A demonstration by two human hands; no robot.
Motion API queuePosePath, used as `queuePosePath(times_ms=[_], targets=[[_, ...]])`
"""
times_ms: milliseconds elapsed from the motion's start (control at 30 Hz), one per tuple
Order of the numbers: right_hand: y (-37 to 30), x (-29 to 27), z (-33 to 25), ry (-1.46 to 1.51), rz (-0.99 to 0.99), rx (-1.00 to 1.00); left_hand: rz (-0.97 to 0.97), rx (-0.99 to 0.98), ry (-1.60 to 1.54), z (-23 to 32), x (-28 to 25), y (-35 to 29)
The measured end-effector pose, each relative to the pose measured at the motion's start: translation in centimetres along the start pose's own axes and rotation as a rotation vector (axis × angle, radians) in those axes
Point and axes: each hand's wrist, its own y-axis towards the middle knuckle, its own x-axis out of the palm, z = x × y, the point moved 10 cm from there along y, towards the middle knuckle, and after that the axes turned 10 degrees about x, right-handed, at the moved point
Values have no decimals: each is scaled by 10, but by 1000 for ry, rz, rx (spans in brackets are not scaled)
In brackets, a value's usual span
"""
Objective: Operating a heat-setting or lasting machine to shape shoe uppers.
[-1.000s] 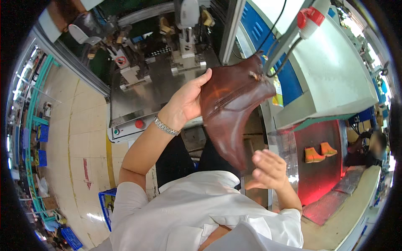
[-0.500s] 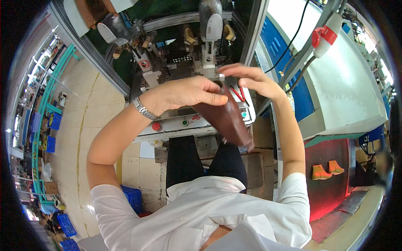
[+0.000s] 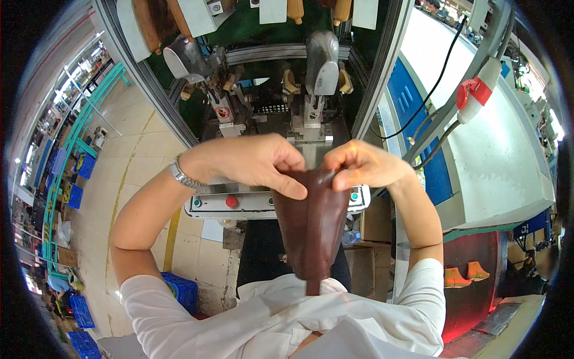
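Note:
A dark brown leather shoe upper (image 3: 311, 230) hangs from both hands in front of my body, its narrow strip end pointing down toward my lap. My left hand (image 3: 260, 164) is closed on its top left edge, the thumb lying on the outer face. My right hand (image 3: 368, 166) pinches the top right edge between thumb and curled fingers. Beyond the hands is a machine with two metal foot-shaped moulds (image 3: 323, 66) on upright posts. The inside of the upper is hidden from view.
A white control panel (image 3: 257, 202) with a red button (image 3: 231, 201) and green buttons runs along the machine's front. To the right are a pale cabinet (image 3: 484, 173), a red-and-white plug (image 3: 475, 93) and two orange shoe-like pieces (image 3: 455, 277). A blue crate (image 3: 181, 290) sits lower left.
My right hand has come down and now grips the upper's edge. The upper has swung from a slant to hanging upright, nearer my body. The view has shifted slightly.

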Motion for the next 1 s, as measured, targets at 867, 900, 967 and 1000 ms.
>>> queuePosePath(times_ms=[867, 900, 967, 1000], targets=[[10, -209, 57, 656, 825, -317, 1642, 869, 821, 31, -128, -15], [18, -171, 67, 726, 668, -264, 1611, 961, 1012, 46, -94, -26], [29, -125, 104, 945, 334, -298, 1326, 771, 1213, 65, -54, -9], [32, -106, 101, 918, 313, -374, 1307, 723, 1151, 65, -52, -5]])
